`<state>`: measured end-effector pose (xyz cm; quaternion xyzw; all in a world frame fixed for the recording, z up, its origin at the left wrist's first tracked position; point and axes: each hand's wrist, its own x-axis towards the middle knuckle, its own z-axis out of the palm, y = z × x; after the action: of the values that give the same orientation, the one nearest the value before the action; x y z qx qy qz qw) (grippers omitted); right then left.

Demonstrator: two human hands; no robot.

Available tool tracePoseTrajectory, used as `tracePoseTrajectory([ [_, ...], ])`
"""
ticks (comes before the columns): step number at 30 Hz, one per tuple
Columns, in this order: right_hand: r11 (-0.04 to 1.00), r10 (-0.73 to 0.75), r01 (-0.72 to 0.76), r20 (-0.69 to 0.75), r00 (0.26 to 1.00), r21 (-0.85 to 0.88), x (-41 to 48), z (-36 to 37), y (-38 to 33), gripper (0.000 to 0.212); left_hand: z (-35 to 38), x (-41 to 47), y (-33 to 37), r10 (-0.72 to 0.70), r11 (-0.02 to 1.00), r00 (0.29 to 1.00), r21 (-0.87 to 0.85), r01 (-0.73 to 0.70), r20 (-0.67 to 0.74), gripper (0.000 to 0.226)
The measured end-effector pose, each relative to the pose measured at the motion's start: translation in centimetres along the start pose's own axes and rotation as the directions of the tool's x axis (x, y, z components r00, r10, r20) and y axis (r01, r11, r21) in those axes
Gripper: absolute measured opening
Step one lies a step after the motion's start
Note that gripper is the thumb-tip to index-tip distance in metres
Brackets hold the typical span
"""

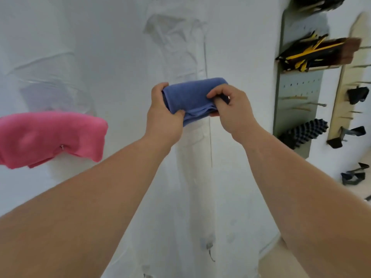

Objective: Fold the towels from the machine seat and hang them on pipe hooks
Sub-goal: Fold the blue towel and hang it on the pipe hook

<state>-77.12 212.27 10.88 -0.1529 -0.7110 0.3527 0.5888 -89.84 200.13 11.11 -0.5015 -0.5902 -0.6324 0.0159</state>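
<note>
A folded blue towel [193, 97] is held up against a white vertical pipe [195, 157] on the white wall. My left hand [162, 115] grips the towel's left end, and my right hand [230, 106] pinches its right lower edge. A folded pink towel [52, 137] hangs at the left on the wall, with a small metal hook [62, 147] poking through its lower part. Any hook behind the blue towel is hidden.
A grey-green pegboard panel [297, 91] stands at the right, with pegs, yellow-and-black items [307, 54] and dark ridged foam [305, 131]. Farther right, a pale board [341, 93] carries black clips. A beige floor strip [281, 263] shows at the bottom right.
</note>
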Motion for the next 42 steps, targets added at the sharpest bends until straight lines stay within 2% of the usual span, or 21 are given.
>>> tracePoseTrajectory([
  [5, 0.998, -0.06, 0.06, 0.005, 0.998, -0.01, 4.0, 0.0, 0.4, 0.031, 1.3, 3.0, -0.2, 0.087, 0.996, 0.993, -0.006, -0.088, -0.083, 0.056],
  [11, 0.997, -0.072, 0.072, 0.005, 0.997, 0.026, 3.5, -0.4, 2.3, 0.026, 1.8, 2.9, -1.3, 0.121, 0.992, 0.991, 0.036, -0.119, -0.051, 0.05],
  [16, 0.997, -0.018, 0.018, 0.001, 1.0, -0.081, 2.5, -0.5, 4.1, 0.019, 2.1, 3.4, -1.4, -0.016, 0.999, 0.999, 0.04, 0.014, 0.046, 0.031],
  [20, 0.989, -0.013, 0.018, 0.039, 0.999, -0.144, 2.6, -0.4, 3.9, 0.015, 2.3, 3.6, -0.6, -0.128, 0.992, 0.99, -0.013, 0.129, 0.057, 0.029],
  [22, 0.977, -0.057, 0.069, 0.062, 0.996, -0.2, 2.6, -0.6, 3.6, 0.027, 2.2, 3.8, -0.3, -0.175, 0.984, 0.982, -0.027, 0.177, 0.071, 0.031],
  [25, 0.965, -0.122, 0.136, 0.076, 0.99, -0.225, 3.0, -1.1, 3.2, 0.028, 2.3, 4.1, -0.1, -0.212, 0.977, 0.976, -0.013, 0.213, 0.041, 0.038],
  [27, 0.952, -0.162, 0.176, 0.075, 0.984, -0.252, 3.5, -1.2, 2.8, 0.029, 2.5, 3.9, 0.2, -0.187, 0.982, 0.982, 0.014, 0.187, -0.034, 0.056],
  [28, 0.943, -0.178, 0.19, 0.069, 0.982, -0.272, 3.7, -1.1, 2.6, 0.029, 2.6, 3.6, 0.4, -0.12, 0.987, 0.988, 0.1, 0.129, -0.096, 0.07],
  [29, 0.936, -0.19, 0.2, 0.061, 0.98, -0.29, 4.0, -1.1, 2.6, 0.029, 2.5, 3.3, 0.5, 0.001, 0.964, 0.99, 0.262, 0.037, -0.142, 0.08],
  [30, 0.93, -0.196, 0.203, 0.054, 0.979, -0.305, 4.1, -0.9, 2.6, 0.03, 2.5, 2.9, 0.6, 0.162, 0.885, 0.977, 0.458, -0.082, -0.138, 0.083],
  [32, 0.923, -0.188, 0.192, 0.044, 0.981, -0.332, 4.3, -0.7, 2.9, 0.031, 2.7, 2.4, 0.3, 0.464, 0.568, 0.885, 0.752, -0.336, 0.045, 0.063],
  [33, 0.921, -0.185, 0.188, 0.04, 0.982, -0.342, 4.3, -0.6, 3.2, 0.032, 2.6, 2.5, 0.1, 0.542, 0.414, 0.826, 0.806, -0.422, 0.154, 0.046],
  [34, 0.917, -0.19, 0.19, 0.037, 0.981, -0.35, 4.3, -0.5, 3.4, 0.033, 2.5, 2.6, -0.4, 0.568, 0.309, 0.789, 0.828, -0.468, 0.234, 0.033],
  [35, 0.914, -0.198, 0.197, 0.034, 0.98, -0.355, 4.2, -0.5, 3.6, 0.034, 2.4, 2.8, -1.0, 0.564, 0.259, 0.78, 0.84, -0.478, 0.27, 0.028],
  [37, 0.917, -0.199, 0.2, 0.038, 0.979, -0.346, 4.1, -0.5, 3.8, 0.035, 2.1, 3.1, -1.8, 0.535, 0.256, 0.802, 0.853, -0.455, 0.267, 0.024],
  [42, 0.944, -0.131, 0.156, 0.103, 0.986, -0.29, 3.1, -1.1, 4.8, 0.034, 2.1, 3.1, -1.5, 0.528, 0.358, 0.82, 0.817, -0.452, 0.222, 0.018],
])
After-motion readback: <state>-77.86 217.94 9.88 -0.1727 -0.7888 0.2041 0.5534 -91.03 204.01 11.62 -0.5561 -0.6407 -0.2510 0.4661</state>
